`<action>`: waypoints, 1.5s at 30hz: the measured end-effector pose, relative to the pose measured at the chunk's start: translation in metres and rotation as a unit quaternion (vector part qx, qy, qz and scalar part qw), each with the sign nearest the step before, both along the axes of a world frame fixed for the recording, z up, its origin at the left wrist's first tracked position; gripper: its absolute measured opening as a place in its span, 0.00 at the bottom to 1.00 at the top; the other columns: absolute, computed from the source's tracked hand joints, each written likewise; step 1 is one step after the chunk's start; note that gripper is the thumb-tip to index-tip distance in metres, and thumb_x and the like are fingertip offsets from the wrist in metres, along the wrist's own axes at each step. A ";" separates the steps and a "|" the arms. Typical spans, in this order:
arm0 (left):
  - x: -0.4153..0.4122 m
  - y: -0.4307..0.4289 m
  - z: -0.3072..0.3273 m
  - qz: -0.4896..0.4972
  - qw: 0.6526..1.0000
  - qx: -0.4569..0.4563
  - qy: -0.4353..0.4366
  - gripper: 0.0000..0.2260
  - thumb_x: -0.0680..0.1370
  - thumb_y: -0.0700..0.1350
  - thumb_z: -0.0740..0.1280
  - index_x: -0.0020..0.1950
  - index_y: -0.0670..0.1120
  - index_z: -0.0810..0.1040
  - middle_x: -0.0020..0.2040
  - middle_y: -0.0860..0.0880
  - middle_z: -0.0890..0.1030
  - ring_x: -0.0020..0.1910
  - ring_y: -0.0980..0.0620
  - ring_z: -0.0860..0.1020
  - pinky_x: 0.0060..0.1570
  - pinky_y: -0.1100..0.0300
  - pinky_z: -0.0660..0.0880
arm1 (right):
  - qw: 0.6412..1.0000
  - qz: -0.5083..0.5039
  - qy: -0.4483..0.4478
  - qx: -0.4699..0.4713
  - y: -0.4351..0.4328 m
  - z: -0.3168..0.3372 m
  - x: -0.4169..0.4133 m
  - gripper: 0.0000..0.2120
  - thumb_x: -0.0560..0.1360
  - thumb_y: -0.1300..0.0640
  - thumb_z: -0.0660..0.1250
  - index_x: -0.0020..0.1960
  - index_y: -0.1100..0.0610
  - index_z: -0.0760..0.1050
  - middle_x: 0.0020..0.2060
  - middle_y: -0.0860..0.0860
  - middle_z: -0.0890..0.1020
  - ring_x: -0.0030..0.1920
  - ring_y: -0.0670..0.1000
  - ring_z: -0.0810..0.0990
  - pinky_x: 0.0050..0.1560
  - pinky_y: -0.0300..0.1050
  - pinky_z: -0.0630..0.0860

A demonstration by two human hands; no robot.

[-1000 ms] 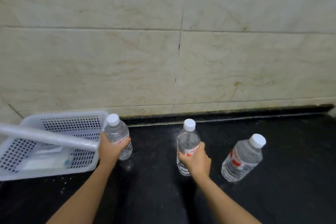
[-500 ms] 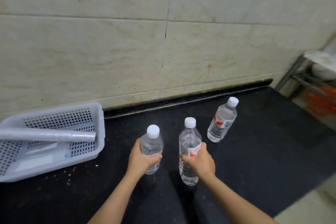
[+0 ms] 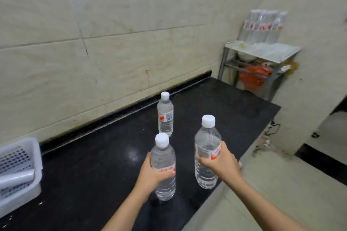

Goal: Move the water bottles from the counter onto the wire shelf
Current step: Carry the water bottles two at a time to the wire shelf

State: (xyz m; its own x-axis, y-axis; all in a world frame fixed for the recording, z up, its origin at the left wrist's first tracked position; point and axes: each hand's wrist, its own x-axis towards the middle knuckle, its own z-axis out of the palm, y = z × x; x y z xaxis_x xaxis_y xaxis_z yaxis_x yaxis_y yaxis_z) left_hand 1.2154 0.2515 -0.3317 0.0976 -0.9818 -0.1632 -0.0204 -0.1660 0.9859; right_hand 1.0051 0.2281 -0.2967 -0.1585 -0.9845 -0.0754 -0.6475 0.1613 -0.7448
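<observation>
My left hand (image 3: 153, 175) grips a clear water bottle (image 3: 163, 157) with a white cap, held upright over the black counter (image 3: 93, 170). In my right hand (image 3: 222, 162) is a second, similar bottle (image 3: 206, 142), upright, above the counter's right front edge. A third bottle (image 3: 165, 114) stands alone on the counter near the wall. The metal wire shelf (image 3: 262, 52) stands in the far right corner, with several bottles (image 3: 262, 26) lined up on its top tier.
A white perforated plastic basket (image 3: 18, 167) with a foil roll sits at the counter's left edge. An orange bag (image 3: 253, 75) and a bowl lie on the shelf's lower tiers. Beige floor stretches to the right of the counter, with a cable by the wall.
Both hands have carried their bottles to the right, toward the counter's right edge. My view has swung right, bringing the whole shelf in and pushing the basket to the left border.
</observation>
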 end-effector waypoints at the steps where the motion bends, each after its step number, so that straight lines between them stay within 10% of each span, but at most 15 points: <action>1: -0.020 0.000 0.005 -0.012 1.000 -0.008 0.000 0.27 0.61 0.30 0.76 0.56 0.45 0.72 0.50 0.45 0.81 0.46 0.51 0.80 0.46 0.58 0.77 | 1.000 -0.005 0.006 -0.006 0.005 0.001 -0.021 0.28 0.58 0.40 0.73 0.52 0.47 0.65 0.50 0.49 0.81 0.53 0.56 0.79 0.51 0.48 0.75; 12: -0.274 0.023 0.016 -0.135 0.991 -0.026 0.002 0.20 0.55 0.38 0.73 0.45 0.47 0.75 0.34 0.53 0.82 0.34 0.60 0.79 0.35 0.68 0.76 | 0.996 -0.077 0.043 0.000 0.077 0.005 -0.266 0.28 0.57 0.39 0.71 0.53 0.48 0.69 0.49 0.50 0.83 0.51 0.56 0.80 0.49 0.48 0.76; 22: -0.416 -0.028 0.067 -0.152 0.983 -0.100 -0.012 0.22 0.63 0.34 0.75 0.54 0.43 0.74 0.46 0.45 0.80 0.45 0.50 0.79 0.48 0.53 0.77 | 0.978 -0.199 0.029 -0.054 0.079 0.049 -0.425 0.26 0.59 0.42 0.74 0.52 0.51 0.70 0.48 0.49 0.82 0.51 0.55 0.79 0.47 0.46 0.74; 27: -0.471 -0.082 0.086 -0.187 0.973 -0.136 0.027 0.16 0.58 0.38 0.73 0.42 0.50 0.76 0.36 0.52 0.81 0.37 0.56 0.79 0.40 0.59 0.77 | 0.974 -0.210 -0.012 -0.086 0.032 0.070 -0.482 0.29 0.58 0.41 0.75 0.54 0.51 0.72 0.49 0.49 0.82 0.52 0.53 0.79 0.53 0.50 0.76; 45: -0.664 -0.381 0.081 -0.215 0.967 -0.111 0.080 0.32 0.50 0.43 0.77 0.53 0.43 0.76 0.45 0.44 0.83 0.43 0.49 0.80 0.45 0.56 0.76 | 0.976 -0.174 -0.102 -0.078 -0.258 0.089 -0.675 0.26 0.54 0.46 0.77 0.50 0.46 0.74 0.44 0.44 0.84 0.47 0.46 0.82 0.53 0.50 0.78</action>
State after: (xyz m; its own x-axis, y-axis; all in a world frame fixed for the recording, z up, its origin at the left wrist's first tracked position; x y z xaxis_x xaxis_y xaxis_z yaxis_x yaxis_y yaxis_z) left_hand 0.5518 -0.1296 -0.2507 -0.3363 -0.9386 0.0766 0.1149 0.0398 0.9926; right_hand 0.3304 -0.0295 -0.2082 -0.4820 -0.8761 0.0056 -0.4094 0.2196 -0.8855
